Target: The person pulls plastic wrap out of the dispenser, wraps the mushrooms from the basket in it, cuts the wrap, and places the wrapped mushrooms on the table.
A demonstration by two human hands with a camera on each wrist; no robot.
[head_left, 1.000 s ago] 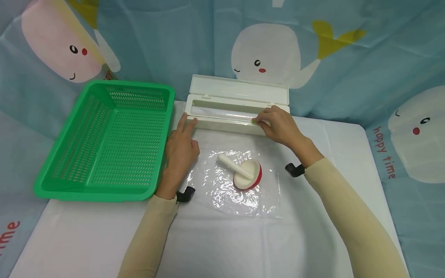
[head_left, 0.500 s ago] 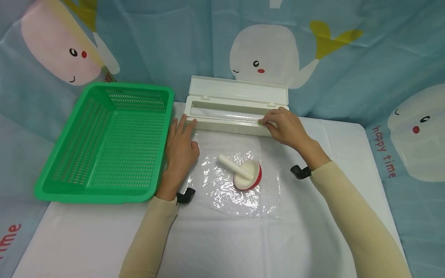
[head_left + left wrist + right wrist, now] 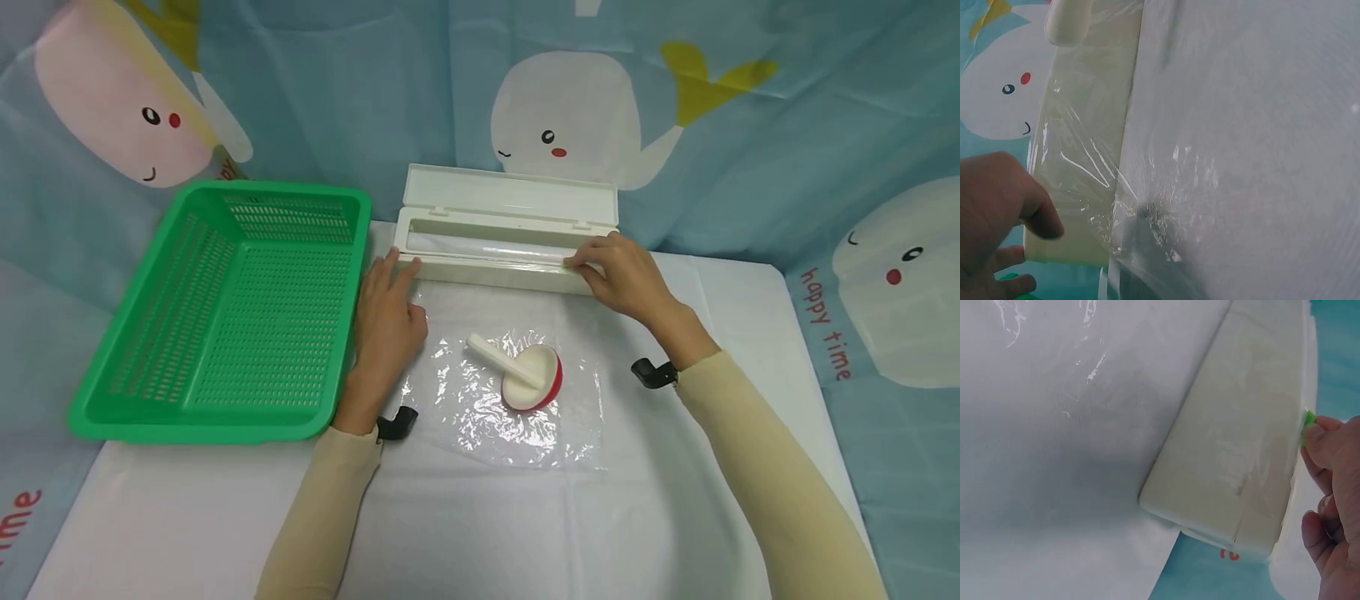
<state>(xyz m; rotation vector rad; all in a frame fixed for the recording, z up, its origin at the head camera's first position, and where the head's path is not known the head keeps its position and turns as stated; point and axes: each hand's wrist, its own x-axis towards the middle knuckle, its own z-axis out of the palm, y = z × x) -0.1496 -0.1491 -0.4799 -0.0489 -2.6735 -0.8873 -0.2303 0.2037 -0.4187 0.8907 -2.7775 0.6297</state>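
A long white cling film dispenser lies at the back of the table, its lid raised and the film roll inside. My right hand pinches a small green slide cutter on the front rim, towards the right end. Fingertips of my left hand rest on the dispenser's left end, fingers extended. Clear film stretches from the dispenser over the table towards me. On it lies a ladle, white inside and red outside, its white handle pointing back and left.
A green perforated plastic basket stands to the left, close beside my left hand. White cloth covers the table. A blue curtain with whale prints hangs behind the dispenser and down both sides.
My right hand has slid the green cutter rightwards along the dispenser, slowing over the last half second. The left hand keeps its place, and the ladle lies still.
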